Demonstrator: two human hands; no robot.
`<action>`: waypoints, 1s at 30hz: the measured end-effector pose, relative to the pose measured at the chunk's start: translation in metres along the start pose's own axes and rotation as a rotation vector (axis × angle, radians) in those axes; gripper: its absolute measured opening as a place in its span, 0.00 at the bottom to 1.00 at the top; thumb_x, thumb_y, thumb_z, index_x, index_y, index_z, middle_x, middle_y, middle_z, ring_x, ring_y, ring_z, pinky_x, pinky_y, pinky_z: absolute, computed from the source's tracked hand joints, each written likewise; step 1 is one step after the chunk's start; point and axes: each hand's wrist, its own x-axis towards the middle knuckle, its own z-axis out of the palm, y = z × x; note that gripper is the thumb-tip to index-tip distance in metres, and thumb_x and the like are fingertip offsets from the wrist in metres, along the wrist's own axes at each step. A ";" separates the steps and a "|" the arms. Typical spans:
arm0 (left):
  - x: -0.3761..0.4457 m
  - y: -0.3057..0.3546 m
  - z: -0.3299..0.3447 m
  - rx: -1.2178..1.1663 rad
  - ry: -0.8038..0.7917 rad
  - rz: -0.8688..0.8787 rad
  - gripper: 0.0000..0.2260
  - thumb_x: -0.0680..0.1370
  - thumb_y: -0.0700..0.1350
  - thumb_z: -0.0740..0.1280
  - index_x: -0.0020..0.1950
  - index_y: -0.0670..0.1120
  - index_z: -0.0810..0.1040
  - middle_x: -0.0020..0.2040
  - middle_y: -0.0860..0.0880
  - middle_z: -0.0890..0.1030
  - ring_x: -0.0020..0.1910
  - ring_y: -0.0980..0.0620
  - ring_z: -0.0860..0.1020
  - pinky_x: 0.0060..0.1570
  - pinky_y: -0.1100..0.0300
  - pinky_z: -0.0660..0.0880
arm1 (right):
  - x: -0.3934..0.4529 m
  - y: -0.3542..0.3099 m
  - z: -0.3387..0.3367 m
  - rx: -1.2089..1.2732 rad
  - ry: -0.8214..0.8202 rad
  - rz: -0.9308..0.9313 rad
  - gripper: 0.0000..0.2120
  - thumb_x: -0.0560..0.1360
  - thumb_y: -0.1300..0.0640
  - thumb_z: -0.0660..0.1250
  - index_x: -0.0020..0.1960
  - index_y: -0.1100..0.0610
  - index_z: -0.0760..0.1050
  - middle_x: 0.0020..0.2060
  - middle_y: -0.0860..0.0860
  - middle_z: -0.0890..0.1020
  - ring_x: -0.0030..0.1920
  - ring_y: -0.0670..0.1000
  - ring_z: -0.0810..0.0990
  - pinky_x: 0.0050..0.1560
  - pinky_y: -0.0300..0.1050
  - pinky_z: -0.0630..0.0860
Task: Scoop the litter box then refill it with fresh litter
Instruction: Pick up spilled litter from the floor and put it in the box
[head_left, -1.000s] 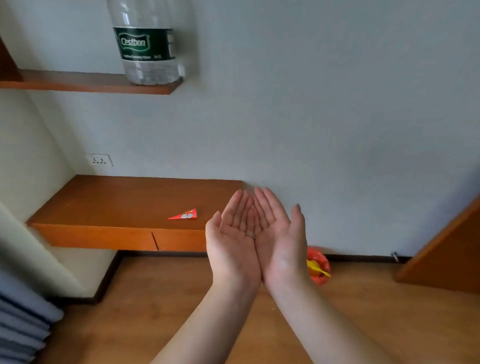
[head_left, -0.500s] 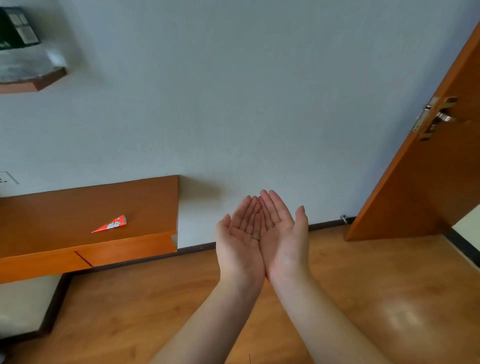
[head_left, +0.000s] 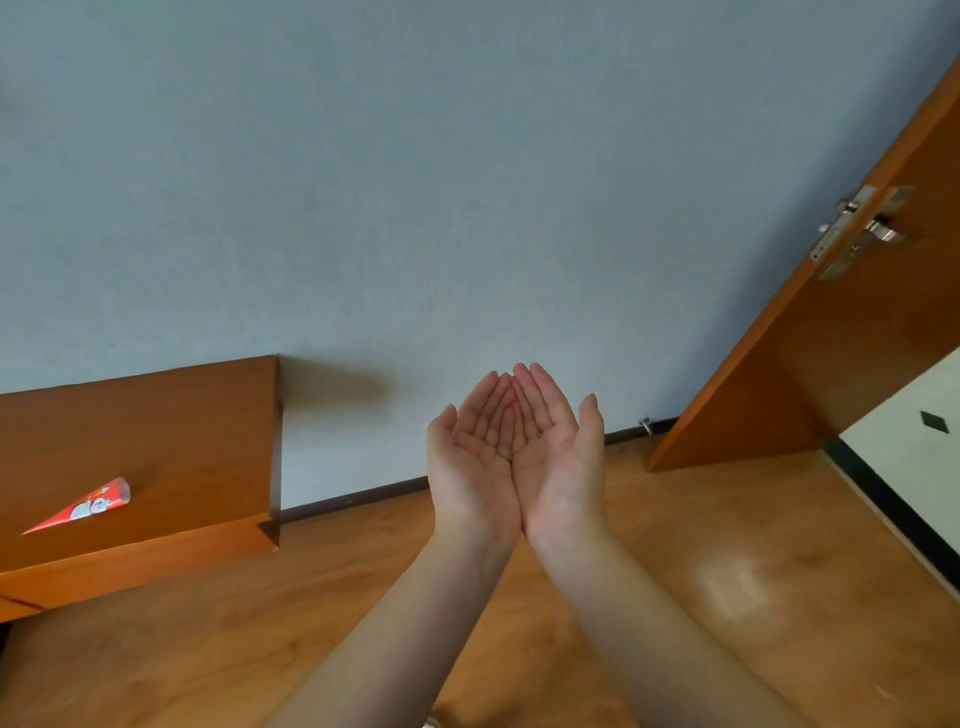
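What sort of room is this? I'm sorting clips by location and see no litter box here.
Probably a bedroom or hotel-style room. A wall-mounted wooden desk with a red cone-shaped wrapper, a wood-look floor, and an open wooden door suggest it. Left hand and right hand are cupped together.

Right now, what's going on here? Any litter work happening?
Not visibly. A person holds the left hand and right hand cupped together, palms up, over a wooden floor. Something small may lie between the palms; too small to identify. No litter box or scoop in view. A red cone-shaped wrapper lies on the wooden bench; a door stands open.
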 end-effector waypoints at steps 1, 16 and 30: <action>0.012 0.002 0.005 -0.008 -0.006 -0.012 0.22 0.83 0.50 0.52 0.63 0.37 0.78 0.59 0.40 0.82 0.60 0.45 0.80 0.69 0.51 0.70 | 0.013 -0.001 0.003 -0.004 -0.004 -0.004 0.27 0.82 0.43 0.47 0.66 0.58 0.74 0.60 0.53 0.81 0.63 0.51 0.77 0.71 0.51 0.65; 0.141 -0.019 0.081 -0.003 -0.074 -0.001 0.22 0.83 0.49 0.53 0.64 0.36 0.77 0.60 0.40 0.82 0.60 0.45 0.80 0.63 0.55 0.73 | 0.152 -0.060 0.013 0.008 -0.081 -0.053 0.27 0.82 0.43 0.47 0.68 0.59 0.72 0.62 0.53 0.79 0.65 0.50 0.75 0.72 0.49 0.63; 0.279 -0.099 0.166 0.016 0.096 0.184 0.23 0.83 0.50 0.52 0.63 0.36 0.77 0.60 0.39 0.81 0.61 0.45 0.80 0.64 0.53 0.71 | 0.320 -0.144 -0.030 0.045 -0.196 0.133 0.27 0.81 0.43 0.48 0.69 0.59 0.71 0.64 0.54 0.78 0.66 0.52 0.75 0.72 0.52 0.62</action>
